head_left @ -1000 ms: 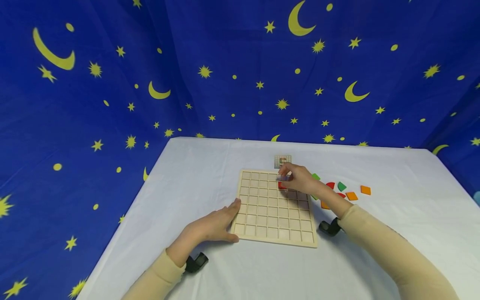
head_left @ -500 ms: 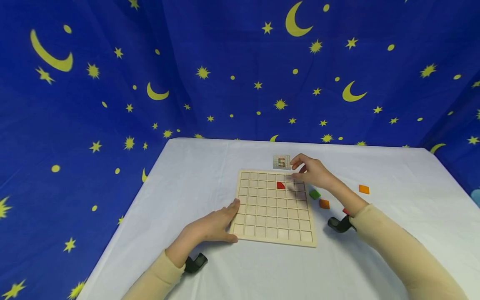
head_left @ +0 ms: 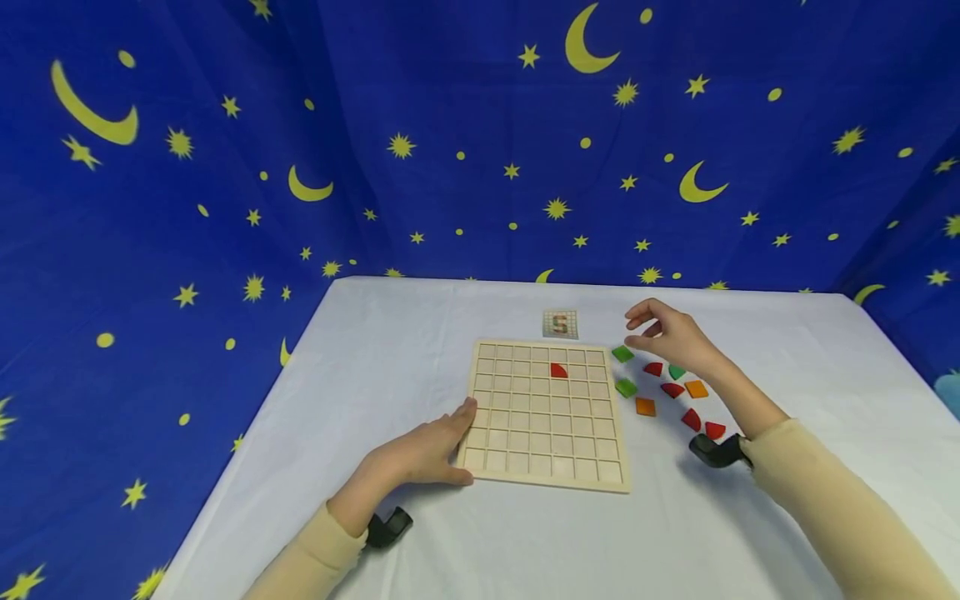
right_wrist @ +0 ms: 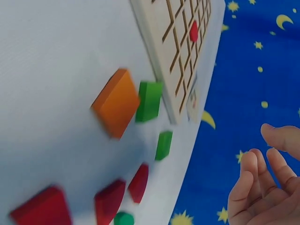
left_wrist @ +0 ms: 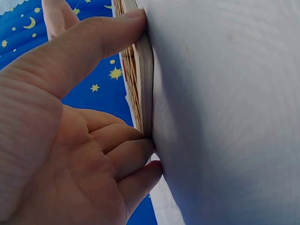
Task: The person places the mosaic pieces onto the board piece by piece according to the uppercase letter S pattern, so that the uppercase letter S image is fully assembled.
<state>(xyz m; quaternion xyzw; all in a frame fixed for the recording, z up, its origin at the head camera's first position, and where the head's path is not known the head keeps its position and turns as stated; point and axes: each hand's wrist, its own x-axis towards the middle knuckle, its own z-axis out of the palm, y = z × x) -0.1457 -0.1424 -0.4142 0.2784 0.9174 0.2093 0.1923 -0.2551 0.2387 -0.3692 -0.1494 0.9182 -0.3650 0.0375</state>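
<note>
In the head view, a pale wooden grid board (head_left: 545, 415) lies on the white table. A red quarter-circle tile (head_left: 558, 371) sits in one of its cells near the far side. My left hand (head_left: 422, 447) touches the board's left edge, thumb by the near corner; the left wrist view has the thumb (left_wrist: 110, 35) and fingertips against the board's side. To the right of the board my right hand (head_left: 675, 339) hovers with loosely bent fingers, nothing between them. Beneath and beside it lie green tiles (head_left: 622, 354), red quarter-circles (head_left: 672, 390) and orange tiles (head_left: 697, 389).
A small pattern card (head_left: 560, 323) with an S-like figure lies behind the board. A green quarter-circle (head_left: 677, 372) is partly hidden by the right hand. Black wrist cameras (head_left: 718, 451) hang below both sleeves. A blue star-and-moon cloth (head_left: 480, 142) stands behind the table.
My right hand has let go of the red quarter-circle in its cell and moved right, off the board and over the loose tiles. The left hand has stayed at the board's edge.
</note>
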